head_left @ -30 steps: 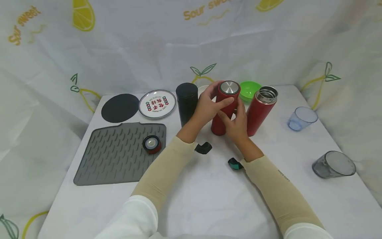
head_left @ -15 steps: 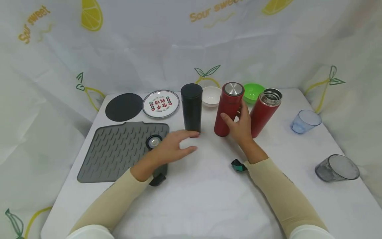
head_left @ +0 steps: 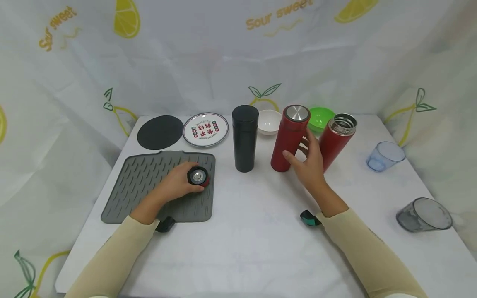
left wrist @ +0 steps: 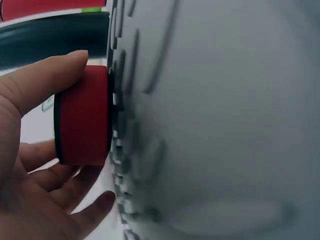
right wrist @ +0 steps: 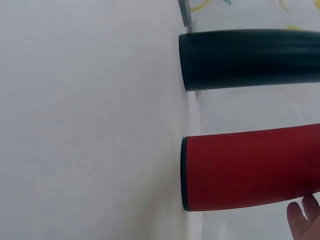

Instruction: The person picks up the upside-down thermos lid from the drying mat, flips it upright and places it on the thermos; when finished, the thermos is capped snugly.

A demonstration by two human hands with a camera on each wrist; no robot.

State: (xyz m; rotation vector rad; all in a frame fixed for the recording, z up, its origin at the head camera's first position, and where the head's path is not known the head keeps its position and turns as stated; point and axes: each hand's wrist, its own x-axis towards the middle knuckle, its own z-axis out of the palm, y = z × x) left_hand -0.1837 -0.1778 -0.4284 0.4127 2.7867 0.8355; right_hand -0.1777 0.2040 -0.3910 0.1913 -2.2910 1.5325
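With the fingers of the left hand [head_left: 175, 182] part-closed around the red lid [head_left: 198, 176] at three o'clock on the grey drying mat [head_left: 145, 186], the right hand [head_left: 311, 169], loosely curled round the capped red flask [head_left: 286, 142], could topple the open red flask [head_left: 333, 142] by swinging towards three o'clock.

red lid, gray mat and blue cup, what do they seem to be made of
Red lid: matte red side, painted metal or plastic, unclear; its shiny silver center suggests metal.
Gray mat: matte, probably silicone or rubber, given its molded ridges.
Blue cup: smooth and see-through, so glass or clear plastic.
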